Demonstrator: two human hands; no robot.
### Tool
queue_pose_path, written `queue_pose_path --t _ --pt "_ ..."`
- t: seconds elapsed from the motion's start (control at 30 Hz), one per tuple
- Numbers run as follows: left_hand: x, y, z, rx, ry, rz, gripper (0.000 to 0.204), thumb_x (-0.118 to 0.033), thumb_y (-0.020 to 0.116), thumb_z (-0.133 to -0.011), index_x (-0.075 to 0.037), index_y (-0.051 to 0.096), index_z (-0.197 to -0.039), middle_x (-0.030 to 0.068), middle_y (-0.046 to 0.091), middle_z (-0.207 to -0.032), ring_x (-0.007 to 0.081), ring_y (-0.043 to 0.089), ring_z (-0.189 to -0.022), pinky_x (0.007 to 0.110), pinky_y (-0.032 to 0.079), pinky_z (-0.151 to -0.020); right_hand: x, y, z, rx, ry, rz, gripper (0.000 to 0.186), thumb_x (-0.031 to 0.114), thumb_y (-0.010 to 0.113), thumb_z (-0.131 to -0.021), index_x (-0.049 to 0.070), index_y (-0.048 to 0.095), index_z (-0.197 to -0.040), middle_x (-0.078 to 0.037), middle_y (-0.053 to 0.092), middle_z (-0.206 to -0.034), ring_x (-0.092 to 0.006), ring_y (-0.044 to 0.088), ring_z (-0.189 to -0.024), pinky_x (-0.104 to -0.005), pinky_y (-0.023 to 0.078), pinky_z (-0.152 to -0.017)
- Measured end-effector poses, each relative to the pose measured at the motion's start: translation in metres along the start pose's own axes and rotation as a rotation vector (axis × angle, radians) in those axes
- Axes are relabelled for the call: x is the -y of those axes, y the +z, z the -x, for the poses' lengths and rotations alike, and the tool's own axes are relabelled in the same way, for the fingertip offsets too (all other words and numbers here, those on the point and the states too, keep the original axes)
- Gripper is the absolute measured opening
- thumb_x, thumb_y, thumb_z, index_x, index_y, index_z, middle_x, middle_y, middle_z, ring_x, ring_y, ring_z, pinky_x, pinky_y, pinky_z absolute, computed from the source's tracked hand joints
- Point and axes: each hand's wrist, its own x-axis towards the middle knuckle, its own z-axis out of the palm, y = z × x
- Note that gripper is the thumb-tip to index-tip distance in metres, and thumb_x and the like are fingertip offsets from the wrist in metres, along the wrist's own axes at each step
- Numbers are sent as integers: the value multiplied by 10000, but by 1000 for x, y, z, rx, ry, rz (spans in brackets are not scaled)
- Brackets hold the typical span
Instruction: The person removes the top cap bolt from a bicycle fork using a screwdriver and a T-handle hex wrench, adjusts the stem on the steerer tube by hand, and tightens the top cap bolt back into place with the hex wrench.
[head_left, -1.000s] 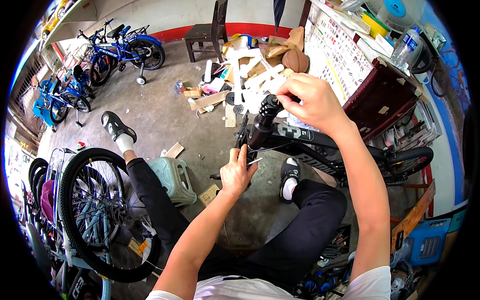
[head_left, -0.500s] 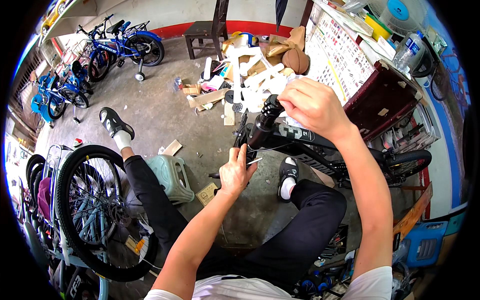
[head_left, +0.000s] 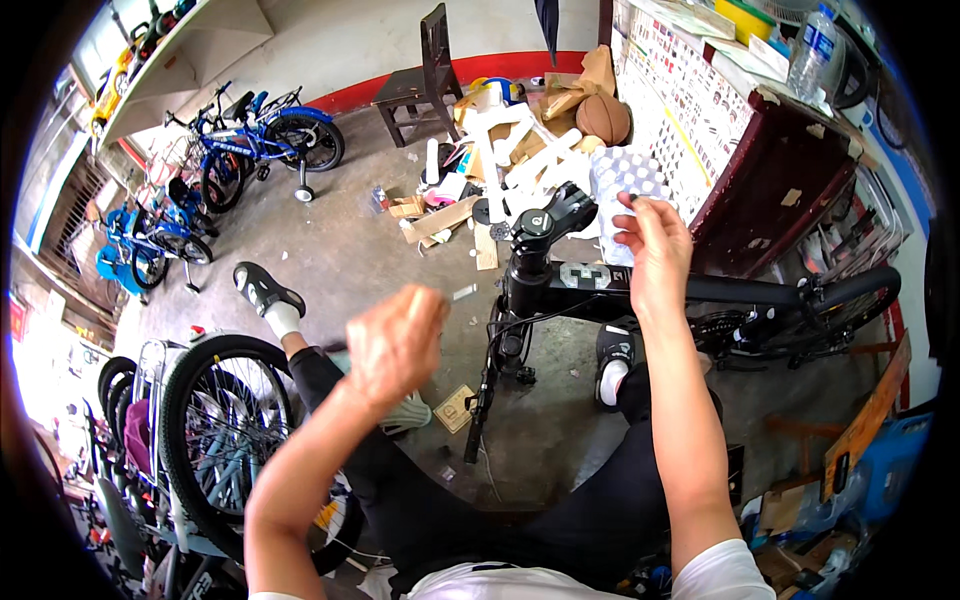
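Note:
A black bicycle (head_left: pixel 740 290) stands in front of me; its stem (head_left: pixel 570 207) is atop the head tube, and the handlebar (head_left: pixel 485 390) hangs down alongside the front. My right hand (head_left: pixel 650 235) is raised just right of the stem, pinching a small dark piece (head_left: pixel 633 200) that is too small to name. My left hand (head_left: pixel 397 340) is left of the head tube, off the bike, blurred, with fingers curled closed; what it holds, if anything, I cannot make out.
Blue children's bicycles (head_left: pixel 260 140) are at back left, with a spare wheel (head_left: pixel 180 430) and more bikes beside my left leg. A wooden chair (head_left: pixel 405 85), cardboard scraps (head_left: pixel 440 220) and a basketball (head_left: pixel 602 120) are at the back. A dark red cabinet (head_left: pixel 760 200) stands at right.
Both hands have left the bike: my left moved leftward off the front, my right rightward off the stem top. The handlebar and stem now show more, and the view has shifted.

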Motion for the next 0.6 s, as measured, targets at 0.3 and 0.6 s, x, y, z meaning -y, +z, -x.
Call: queue_pose_path --t 0.3,0.6 --pt "-34 -78 -161 131 640 -439 34 -129 665 -803 -151 680 -823 17 579 -754 213 592 -758 375 452 -706 -17 18 -3 9 95 -82 106 122 634 -992 22 668 -1003 -103 742 -1032 -73 648 -744 -225 530 -696" --pt "-66 -71 -192 309 908 -553 82 -165 662 -767 -150 679 -687 -19 601 -793 165 578 -866 323 433 -793 -20 17 -2 81 74 -31 91 103 652 -977 12 660 -977 -70 729 -946 -82 643 -738 -241 512 -683"
